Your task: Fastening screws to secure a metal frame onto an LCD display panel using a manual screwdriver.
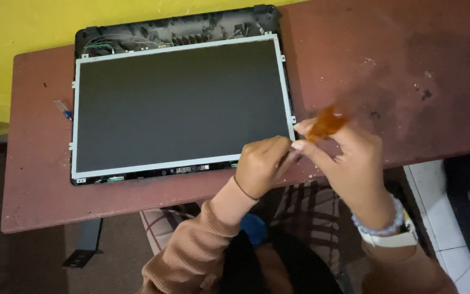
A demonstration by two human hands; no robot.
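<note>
My right hand (349, 158) grips an orange screwdriver (326, 124), probably, left hand (263, 163) pinches its tip at the screen panel (180, 103) corner; next, careful seating.

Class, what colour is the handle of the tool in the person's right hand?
Translucent orange, blurred; the handle shows in the head view, held by the right hand.

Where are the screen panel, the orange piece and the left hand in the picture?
screen panel (178, 106), head view, middle of the dark glass.
orange piece (326, 123), head view, its blurred middle, at the right hand's fingertips.
left hand (261, 166), head view, back of the hand.
</note>
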